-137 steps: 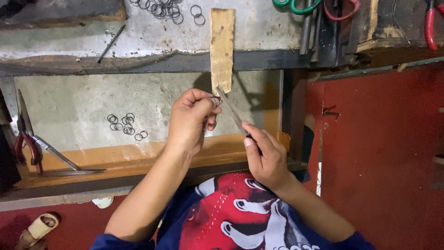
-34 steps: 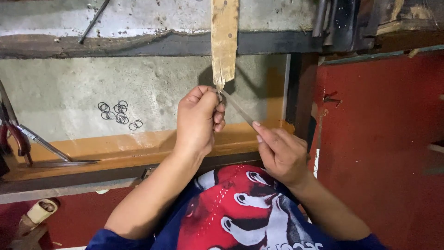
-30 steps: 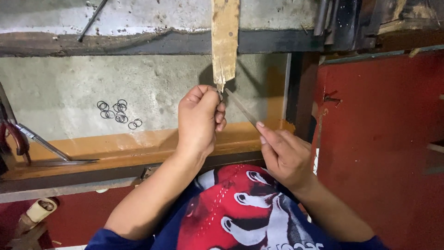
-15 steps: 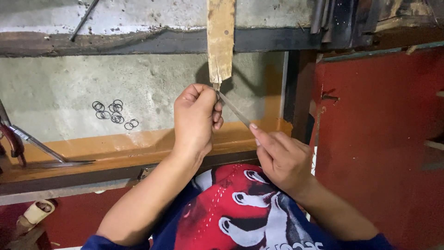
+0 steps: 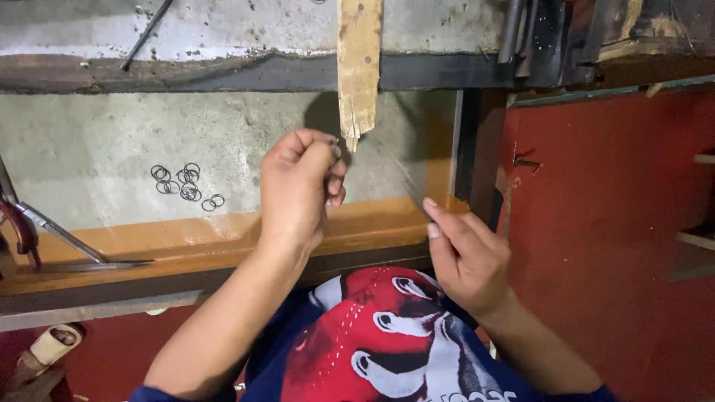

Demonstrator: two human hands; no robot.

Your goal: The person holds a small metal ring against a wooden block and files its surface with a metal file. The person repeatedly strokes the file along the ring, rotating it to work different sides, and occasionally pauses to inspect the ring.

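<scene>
A small workshop — worn bench (image 5: 223, 231), wooden peg (image 5: 358, 67), wire rings (image 5: 185, 182), pliers (image 5: 22, 223).

wooden peg (image 5: 358, 67) above hands, rings (image 5: 185, 182) leftward

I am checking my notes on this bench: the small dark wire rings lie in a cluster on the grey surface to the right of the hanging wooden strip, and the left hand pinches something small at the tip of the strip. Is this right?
Not quite. In the head view the small dark wire rings lie to the left of the hanging wooden strip, not the right. The rest holds: they cluster on the grey surface, and the left hand pinches something small at the strip's tip.
</scene>
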